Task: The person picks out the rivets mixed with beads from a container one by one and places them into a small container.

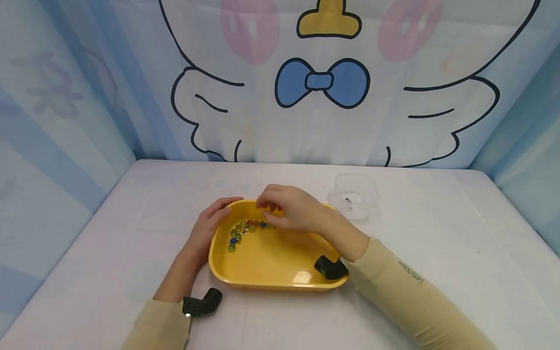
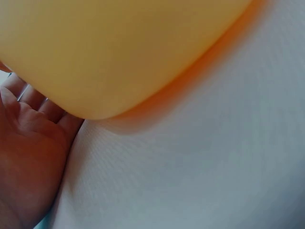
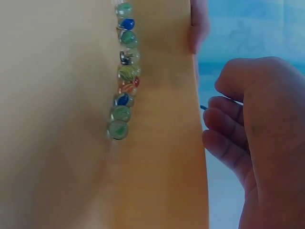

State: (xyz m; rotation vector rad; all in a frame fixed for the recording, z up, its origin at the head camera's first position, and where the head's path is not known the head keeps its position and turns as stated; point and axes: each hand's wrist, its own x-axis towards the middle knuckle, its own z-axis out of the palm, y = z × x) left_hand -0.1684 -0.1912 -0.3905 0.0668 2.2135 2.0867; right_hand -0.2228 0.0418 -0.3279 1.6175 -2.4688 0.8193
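Glass marbles point(image 1: 244, 229) lie in a curved row along the far inner wall of the yellow tray point(image 1: 271, 272) on the bench point(image 1: 437, 272). The left hand point(image 1: 210, 228) holds the tray's rim. The right hand point(image 1: 290, 209) hovers over them, fingers curled; whether it holds one, I cannot tell. They look hard, slick and prone to roll, so pinch each across its middle.

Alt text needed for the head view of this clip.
A right hand reaches, fingers curled, over a row of glass marbles in a yellow plastic tray, whose left rim a left hand grips. A clear plastic container stands behind it on the white table.
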